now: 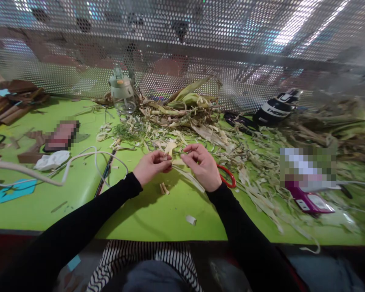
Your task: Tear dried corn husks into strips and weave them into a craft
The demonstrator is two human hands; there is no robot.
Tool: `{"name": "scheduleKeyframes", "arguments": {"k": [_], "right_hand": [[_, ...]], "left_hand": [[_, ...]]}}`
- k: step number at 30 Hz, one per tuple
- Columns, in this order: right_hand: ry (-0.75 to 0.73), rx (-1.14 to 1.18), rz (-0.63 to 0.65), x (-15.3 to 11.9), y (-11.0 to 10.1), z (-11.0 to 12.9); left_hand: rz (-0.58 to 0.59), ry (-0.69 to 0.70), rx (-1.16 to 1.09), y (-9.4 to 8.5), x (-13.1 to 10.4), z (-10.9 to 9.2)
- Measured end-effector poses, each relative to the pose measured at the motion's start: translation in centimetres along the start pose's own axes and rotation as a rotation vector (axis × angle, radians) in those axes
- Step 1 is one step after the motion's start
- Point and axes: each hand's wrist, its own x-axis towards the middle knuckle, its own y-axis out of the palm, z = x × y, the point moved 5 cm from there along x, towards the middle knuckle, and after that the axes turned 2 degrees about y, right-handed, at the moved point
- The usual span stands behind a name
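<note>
My left hand [152, 165] is closed, its thumb and fingers pinching a pale corn husk strip [170, 147] that sticks up past the fingertips. Facing it, my right hand [203, 167] is bent in a pinch, with another part of pale husk [179, 162] at its thumb tip. Long narrow husk strips [190, 178] run below the right palm. A red-handled pair of scissors [228, 176] lies partly hidden behind the right wrist. On the green table [170, 219] just below the hands are short tan rolled pieces [164, 188] and a small pale scrap [191, 220].
Dried husks [185, 105] and shreds are heaped behind the hands. Around them are a clear bottle [122, 93], a black bottle [275, 108], a phone [62, 136], white cables [53, 178], a dark pen-like stick [105, 176] and a purple box [310, 200]. A perforated metal screen [170, 52] stands behind.
</note>
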Motion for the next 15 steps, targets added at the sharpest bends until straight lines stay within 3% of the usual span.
{"name": "scheduleKeyframes", "arguments": {"k": [8,15], "right_hand": [[-0.034,-0.029,-0.029,0.1,-0.5,0.0],[-0.042,0.048,0.096,-0.4,0.7,0.3]], "left_hand": [[0.018,-0.016,0.012,0.1,0.0,0.2],[0.140,0.048,0.188,0.7,-0.2,0.7]]}}
